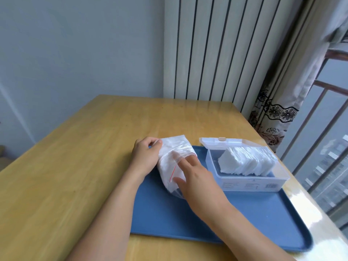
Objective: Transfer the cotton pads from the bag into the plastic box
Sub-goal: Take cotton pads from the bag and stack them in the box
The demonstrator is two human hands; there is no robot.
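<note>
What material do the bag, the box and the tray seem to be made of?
Bag: thin, clear, glossy plastic film; it wrinkles and the white pads show through.
Box: rigid translucent plastic; its contents show through its walls.
Tray: matte blue, probably plastic; the raised rim looks moulded, though this is uncertain.

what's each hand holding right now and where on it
The left hand grips the cotton pad bag by its far left side; the right hand has fingers inside its opening.

I saw a wooden table [79, 166] carrying one thing directly: a blue tray [244, 223] at its right side. On the tray lay the bag [169, 157] and, just right of it, the box [244, 181].
</note>
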